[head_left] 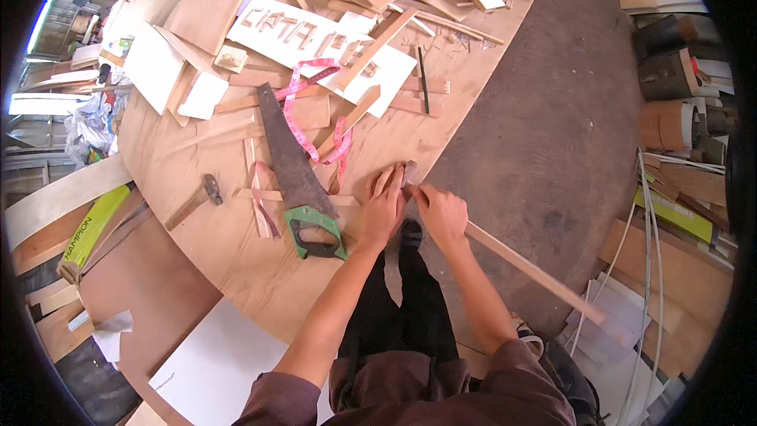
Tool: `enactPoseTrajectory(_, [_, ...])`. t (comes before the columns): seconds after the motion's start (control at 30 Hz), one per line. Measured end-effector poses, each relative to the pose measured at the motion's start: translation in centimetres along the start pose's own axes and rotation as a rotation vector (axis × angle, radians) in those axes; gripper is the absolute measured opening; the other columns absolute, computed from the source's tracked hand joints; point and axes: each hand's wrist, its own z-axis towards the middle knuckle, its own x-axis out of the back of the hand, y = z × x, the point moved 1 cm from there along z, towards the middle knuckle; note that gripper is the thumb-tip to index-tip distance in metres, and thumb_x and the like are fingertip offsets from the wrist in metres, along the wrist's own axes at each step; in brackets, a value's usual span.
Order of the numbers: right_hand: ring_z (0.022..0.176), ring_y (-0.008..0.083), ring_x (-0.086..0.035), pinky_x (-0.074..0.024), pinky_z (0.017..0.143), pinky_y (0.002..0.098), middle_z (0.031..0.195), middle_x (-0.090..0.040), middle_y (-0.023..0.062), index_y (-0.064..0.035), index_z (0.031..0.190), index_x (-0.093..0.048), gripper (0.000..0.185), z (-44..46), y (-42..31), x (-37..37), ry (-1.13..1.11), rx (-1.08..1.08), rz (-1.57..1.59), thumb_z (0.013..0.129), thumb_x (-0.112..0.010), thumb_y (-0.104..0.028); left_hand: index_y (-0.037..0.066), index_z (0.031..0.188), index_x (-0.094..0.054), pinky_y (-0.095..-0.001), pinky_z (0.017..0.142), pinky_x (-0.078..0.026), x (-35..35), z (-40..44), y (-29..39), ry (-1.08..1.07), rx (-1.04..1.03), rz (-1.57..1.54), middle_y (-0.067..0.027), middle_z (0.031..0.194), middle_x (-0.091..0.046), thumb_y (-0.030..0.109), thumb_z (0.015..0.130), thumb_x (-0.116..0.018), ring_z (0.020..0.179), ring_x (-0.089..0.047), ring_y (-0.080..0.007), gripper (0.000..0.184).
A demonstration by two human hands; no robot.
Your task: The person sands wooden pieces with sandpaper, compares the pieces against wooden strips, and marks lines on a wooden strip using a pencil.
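My left hand point(384, 201) is closed at the table's edge, its fingers bent round the near end of a long wooden strip point(536, 274). Beside it, my right hand point(443, 214) grips the same strip, thumb and fingertips almost touching the left hand. The strip slants from my hands down to the right, past the table's edge. A small greyish piece point(409, 173) shows at the left fingertips; I cannot make out what it is. Left of my hands lies a handsaw point(296, 158) with a green handle. A pink measuring tape point(293, 114) curls next to its blade.
On the plywood table point(189, 166) lie a hammer point(197, 201), a white board with wooden letters point(276, 28), a thin black stick point(423, 79) and heaped offcuts. Concrete floor point(520, 126) runs along the right. Stacked boards point(678, 268) and pale thin rods point(648, 252) stand farther right.
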Motion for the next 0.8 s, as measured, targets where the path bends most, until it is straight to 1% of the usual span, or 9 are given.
enactPoseTrajectory(0.13, [0.064, 0.0361, -0.07, -0.0551, 0.059, 0.0453, 0.073, -0.071, 0.0154, -0.0107, 0.09, -0.074, 0.032, 0.1, -0.4, 1.2, -0.074, 0.002, -0.074, 0.097, -0.063, -0.04, -0.003, 0.144, -0.047, -0.0486, 0.116, -0.034, -0.3, 0.0, 0.1, 0.016, -0.049, -0.02, -0.0126, 0.145, -0.056, 0.008, 0.093, -0.055, 0.14, -0.044, -0.0279, 0.053])
enactPoseTrajectory(0.23, [0.066, 0.0369, -0.07, -0.055, 0.06, 0.0462, 0.075, -0.071, 0.0158, -0.0104, 0.09, -0.074, 0.031, 0.6, 0.3, 0.3, -0.001, -0.044, 0.074, 0.097, -0.063, -0.039, -0.003, 0.144, -0.047, -0.0482, 0.117, -0.034, 0.0, 0.4, 0.0, 0.0, -0.078, 0.013, -0.0132, 0.145, -0.056, 0.008, 0.094, -0.055, 0.14, -0.044, -0.0276, 0.052])
enactPoseTrajectory(0.3, [0.069, 0.0375, -0.07, -0.055, 0.061, 0.047, 0.075, -0.071, 0.0162, -0.0128, 0.092, -0.075, 0.03, 1.3, 1.0, 0.2, 0.057, -0.205, 0.066, 0.097, -0.064, -0.04, -0.003, 0.144, -0.047, -0.0478, 0.117, -0.033, 0.0, 0.0, 0.3, -0.003, -0.098, 0.045, -0.0135, 0.145, -0.056, 0.008, 0.094, -0.054, 0.14, -0.044, -0.0272, 0.052])
enactPoseTrajectory(0.43, [0.07, 0.0386, -0.07, -0.0552, 0.062, 0.0479, 0.076, -0.071, 0.0168, -0.0134, 0.093, -0.075, 0.028, 1.2, 0.1, 0.6, 0.065, -0.125, 0.016, 0.097, -0.064, -0.039, -0.003, 0.145, -0.047, -0.0469, 0.117, -0.033, -0.6, -0.1, -0.3, 0.001, -0.05, 0.003, -0.013, 0.145, -0.056, 0.008, 0.093, -0.055, 0.14, -0.044, -0.026, 0.053])
enactPoseTrajectory(0.53, [0.07, 0.0389, -0.07, -0.0553, 0.062, 0.0472, 0.077, -0.071, 0.018, -0.0116, 0.091, -0.074, 0.029, -0.4, -0.4, 1.0, -0.064, -0.068, -0.02, 0.098, -0.063, -0.037, -0.002, 0.145, -0.047, -0.0464, 0.117, -0.034, -0.9, 0.1, -0.4, 0.012, -0.065, 0.024, -0.0123, 0.145, -0.056, 0.008, 0.092, -0.056, 0.14, -0.045, -0.0257, 0.054])
enactPoseTrajectory(0.57, [0.07, 0.0389, -0.07, -0.0553, 0.062, 0.0472, 0.077, -0.071, 0.018, -0.0116, 0.091, -0.074, 0.029, 0.1, 0.0, 1.0, -0.059, -0.068, -0.021, 0.098, -0.063, -0.037, -0.001, 0.145, -0.047, -0.0463, 0.117, -0.034, -1.0, -0.1, -0.4, 0.013, -0.074, 0.046, -0.012, 0.145, -0.057, 0.008, 0.092, -0.056, 0.139, -0.045, -0.0257, 0.055])
enactPoseTrajectory(0.63, [0.07, 0.0377, -0.071, -0.0554, 0.061, 0.0463, 0.076, -0.071, 0.0171, -0.0149, 0.091, -0.075, 0.028, 1.9, 0.6, 1.0, 0.093, -0.08, 0.009, 0.097, -0.063, -0.039, -0.001, 0.145, -0.047, -0.0463, 0.117, -0.034, -0.6, -0.1, -0.2, 0.005, -0.08, 0.061, -0.0117, 0.145, -0.057, 0.008, 0.092, -0.056, 0.14, -0.045, -0.0255, 0.055])
enactPoseTrajectory(0.77, [0.071, 0.0368, -0.071, -0.0557, 0.062, 0.0456, 0.076, -0.071, 0.0164, -0.0147, 0.092, -0.075, 0.029, 1.7, -0.5, 1.6, 0.015, -0.128, -0.049, 0.097, -0.063, -0.04, -0.001, 0.146, -0.047, -0.046, 0.117, -0.034, -0.6, -0.1, -0.2, 0.023, -0.089, 0.074, -0.0108, 0.145, -0.057, 0.008, 0.092, -0.056, 0.14, -0.044, -0.0254, 0.055])
enactPoseTrajectory(0.8, [0.069, 0.0369, -0.071, -0.0555, 0.061, 0.0459, 0.075, -0.071, 0.0168, -0.0132, 0.091, -0.075, 0.031, 0.5, -0.5, 1.3, 0.024, -0.074, -0.019, 0.097, -0.063, -0.042, -0.001, 0.146, -0.047, -0.046, 0.117, -0.034, -0.7, 0.0, -0.2, 0.023, -0.084, 0.071, -0.0108, 0.145, -0.057, 0.008, 0.092, -0.056, 0.14, -0.044, -0.0254, 0.055])
